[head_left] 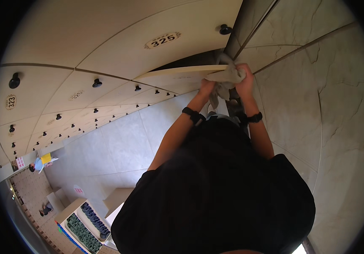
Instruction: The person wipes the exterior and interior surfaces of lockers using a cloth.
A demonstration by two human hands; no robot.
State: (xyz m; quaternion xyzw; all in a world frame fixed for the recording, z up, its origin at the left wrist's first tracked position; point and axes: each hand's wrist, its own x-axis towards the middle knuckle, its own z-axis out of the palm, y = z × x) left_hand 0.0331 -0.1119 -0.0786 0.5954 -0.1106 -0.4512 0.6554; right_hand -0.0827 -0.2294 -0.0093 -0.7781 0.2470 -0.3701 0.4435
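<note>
Beige cloth [228,76] sitting bunched at outer end of ajar locker door [173,75] | right hand [244,81] gripping it, fingers curled | left hand [206,88] touching door edge, grip unclear | I'm likely bracing door for wiping

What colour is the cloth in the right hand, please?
The cloth is a pale greyish beige, best seen in the head view.

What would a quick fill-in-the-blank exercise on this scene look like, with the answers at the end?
1. The right hand grips a grayish cloth; the open locker door lies to that hand's ____.
2. The locker knobs share the colour of the shirt, which is ____.
3. The dark wristbands number ____.
Missing words: left; black; two.
</note>
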